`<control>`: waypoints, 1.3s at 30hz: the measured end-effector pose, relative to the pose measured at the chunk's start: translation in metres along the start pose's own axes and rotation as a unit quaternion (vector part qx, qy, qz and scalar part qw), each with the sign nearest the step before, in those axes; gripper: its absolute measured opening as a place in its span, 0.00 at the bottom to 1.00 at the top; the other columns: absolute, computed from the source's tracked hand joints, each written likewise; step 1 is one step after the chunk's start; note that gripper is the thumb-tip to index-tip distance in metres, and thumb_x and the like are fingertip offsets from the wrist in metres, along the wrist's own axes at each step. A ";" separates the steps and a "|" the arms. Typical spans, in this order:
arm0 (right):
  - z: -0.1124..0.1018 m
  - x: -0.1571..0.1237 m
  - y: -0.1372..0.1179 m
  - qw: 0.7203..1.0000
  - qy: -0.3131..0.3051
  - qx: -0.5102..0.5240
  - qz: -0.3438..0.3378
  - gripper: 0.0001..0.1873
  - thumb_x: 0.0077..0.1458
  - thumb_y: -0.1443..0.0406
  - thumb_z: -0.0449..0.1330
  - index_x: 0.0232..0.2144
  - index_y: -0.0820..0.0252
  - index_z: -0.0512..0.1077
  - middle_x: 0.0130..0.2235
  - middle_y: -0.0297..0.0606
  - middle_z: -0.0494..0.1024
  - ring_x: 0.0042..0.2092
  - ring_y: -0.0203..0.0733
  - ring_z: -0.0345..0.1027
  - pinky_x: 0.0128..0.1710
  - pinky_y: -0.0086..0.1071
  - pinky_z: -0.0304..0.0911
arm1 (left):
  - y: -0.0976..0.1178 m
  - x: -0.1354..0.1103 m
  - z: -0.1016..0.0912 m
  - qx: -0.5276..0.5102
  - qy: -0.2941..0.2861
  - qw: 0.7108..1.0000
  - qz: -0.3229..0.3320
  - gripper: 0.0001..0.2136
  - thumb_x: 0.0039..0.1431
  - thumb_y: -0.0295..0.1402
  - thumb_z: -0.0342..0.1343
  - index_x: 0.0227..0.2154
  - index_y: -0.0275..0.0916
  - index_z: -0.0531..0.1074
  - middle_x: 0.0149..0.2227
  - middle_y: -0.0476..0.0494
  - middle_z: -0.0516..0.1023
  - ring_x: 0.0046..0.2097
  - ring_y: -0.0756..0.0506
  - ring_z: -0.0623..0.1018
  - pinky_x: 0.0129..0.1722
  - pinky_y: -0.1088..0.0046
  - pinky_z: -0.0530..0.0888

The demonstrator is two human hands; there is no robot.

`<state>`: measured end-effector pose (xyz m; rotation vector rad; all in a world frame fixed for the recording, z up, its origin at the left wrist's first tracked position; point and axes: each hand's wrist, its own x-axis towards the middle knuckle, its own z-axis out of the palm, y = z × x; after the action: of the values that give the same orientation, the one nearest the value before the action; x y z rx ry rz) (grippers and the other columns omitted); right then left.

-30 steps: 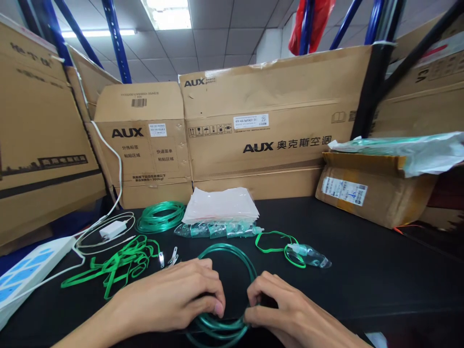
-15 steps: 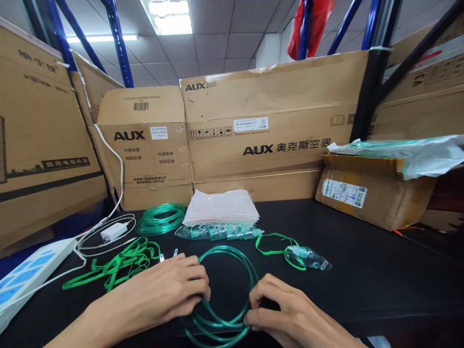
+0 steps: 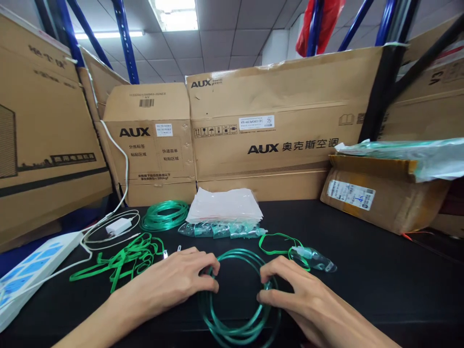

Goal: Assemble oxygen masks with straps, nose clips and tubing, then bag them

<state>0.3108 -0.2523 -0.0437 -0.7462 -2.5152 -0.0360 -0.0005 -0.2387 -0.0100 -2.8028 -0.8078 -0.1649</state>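
A coil of green clear tubing (image 3: 237, 333) lies on the black table (image 3: 380, 280) right in front of me. My left hand (image 3: 174, 282) grips the coil's left side, fingers curled round the strands. My right hand (image 3: 297, 295) pinches the coil's right side. Just beyond the right hand lies a clear oxygen mask with a green strap (image 3: 308, 256). A pile of loose green straps (image 3: 126, 256) lies left of my left hand, with small metal clips (image 3: 170, 251) beside it.
A stack of clear plastic bags (image 3: 226, 208) sits on packed masks (image 3: 221, 229) at the back middle, a second tubing coil (image 3: 165, 215) to its left. A white charger (image 3: 119, 225) and a power strip (image 3: 29, 266) lie at far left. Cardboard boxes (image 3: 282, 125) wall the back; another box (image 3: 384, 193) stands right.
Both hands have moved up along the coil, from its near edge to its left and right sides. The coil now lies wider and rounder between them.
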 end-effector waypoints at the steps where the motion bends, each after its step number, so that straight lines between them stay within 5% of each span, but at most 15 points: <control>1: 0.003 0.001 -0.001 1.000 0.005 0.001 0.001 0.26 0.60 0.82 0.47 0.42 0.53 0.79 0.48 0.41 0.77 0.45 0.40 0.74 0.44 0.33 0.73 | 0.001 0.001 0.004 -0.006 0.004 1.000 -0.016 0.16 0.70 0.17 0.53 0.47 0.45 0.78 0.50 0.46 0.78 0.45 0.43 0.79 0.46 0.67 0.73; 8: -0.003 -0.001 -0.017 0.997 -0.002 0.043 0.070 0.10 0.63 0.67 0.68 0.46 0.50 0.82 0.49 0.36 0.82 0.50 0.43 0.80 0.52 0.29 0.75 | 0.019 -0.003 0.014 -0.104 0.060 0.986 -0.114 0.16 0.67 0.20 0.56 0.51 0.43 0.79 0.51 0.46 0.81 0.52 0.40 0.80 0.59 0.57 0.75; 11: -0.008 -0.004 -0.017 0.997 -0.013 0.029 0.064 0.22 0.53 0.60 0.77 0.51 0.48 0.82 0.54 0.35 0.83 0.58 0.48 0.78 0.58 0.32 0.74 | 0.030 -0.011 0.012 -0.099 0.065 0.986 -0.120 0.14 0.67 0.32 0.63 0.54 0.44 0.78 0.57 0.43 0.81 0.58 0.35 0.78 0.61 0.51 0.74; 14: -0.012 -0.008 -0.014 0.998 -0.025 0.008 0.051 0.26 0.54 0.63 0.77 0.55 0.48 0.79 0.58 0.35 0.82 0.60 0.49 0.76 0.61 0.33 0.73 | 0.034 -0.017 0.013 -0.096 0.048 0.993 -0.048 0.19 0.66 0.39 0.67 0.58 0.47 0.74 0.58 0.44 0.80 0.58 0.36 0.79 0.59 0.56 0.77; 16: -0.013 -0.009 -0.013 0.998 -0.027 0.005 0.049 0.25 0.55 0.64 0.76 0.55 0.48 0.79 0.58 0.35 0.82 0.60 0.48 0.77 0.64 0.35 0.70 | 0.033 -0.018 0.016 -0.122 0.049 0.991 -0.027 0.12 0.69 0.36 0.64 0.53 0.47 0.76 0.53 0.48 0.82 0.54 0.40 0.80 0.57 0.64 0.77; 21: -0.006 -0.002 -0.018 0.998 -0.012 0.015 0.052 0.16 0.54 0.68 0.76 0.44 0.50 0.81 0.51 0.32 0.84 0.54 0.45 0.80 0.57 0.31 0.74 | 0.022 -0.022 0.024 -0.194 0.053 0.977 -0.079 0.03 0.73 0.34 0.59 0.42 0.43 0.75 0.47 0.48 0.81 0.50 0.44 0.81 0.52 0.74 0.78; 25: 0.009 0.005 -0.030 0.999 0.028 0.002 0.041 0.14 0.58 0.67 0.73 0.46 0.53 0.80 0.47 0.35 0.84 0.49 0.44 0.80 0.57 0.38 0.74 | 0.023 -0.021 0.024 -0.154 0.076 0.976 -0.132 0.11 0.66 0.42 0.66 0.46 0.46 0.77 0.55 0.46 0.79 0.57 0.37 0.79 0.61 0.58 0.75; 28: 0.014 0.005 -0.032 0.998 0.050 -0.013 0.024 0.20 0.62 0.63 0.71 0.55 0.53 0.77 0.53 0.40 0.83 0.55 0.48 0.78 0.59 0.40 0.73 | 0.036 -0.008 0.026 -0.135 0.081 0.978 -0.138 0.21 0.62 0.49 0.68 0.52 0.46 0.77 0.55 0.43 0.81 0.56 0.35 0.81 0.61 0.51 0.75; 32: -0.002 -0.006 -0.005 0.987 0.142 -0.062 0.040 0.18 0.70 0.57 0.60 0.59 0.48 0.75 0.59 0.43 0.79 0.58 0.50 0.76 0.57 0.43 0.76 | 0.051 0.013 0.036 -0.126 0.092 0.984 -0.087 0.20 0.63 0.49 0.67 0.53 0.44 0.78 0.46 0.44 0.84 0.46 0.39 0.84 0.51 0.61 0.80; 35: -0.019 -0.023 0.028 0.959 0.213 -0.111 0.153 0.20 0.71 0.53 0.57 0.59 0.49 0.76 0.59 0.47 0.78 0.57 0.56 0.77 0.55 0.50 0.76 | 0.054 0.014 0.037 -0.134 0.084 0.982 -0.100 0.16 0.65 0.41 0.67 0.53 0.46 0.78 0.46 0.46 0.83 0.46 0.40 0.84 0.52 0.62 0.79; 39: -0.020 -0.038 0.057 0.941 0.183 -0.107 0.263 0.31 0.65 0.44 0.59 0.61 0.53 0.75 0.54 0.48 0.83 0.53 0.60 0.81 0.51 0.52 0.78 | 0.049 0.003 0.026 -0.187 0.030 0.972 -0.141 0.13 0.67 0.34 0.66 0.53 0.50 0.78 0.49 0.49 0.83 0.50 0.40 0.83 0.56 0.59 0.77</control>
<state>0.3775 -0.2263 -0.0510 -1.3440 -1.9160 -0.2399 0.0298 -0.2714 -0.0430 -2.9848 -1.2763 -0.4937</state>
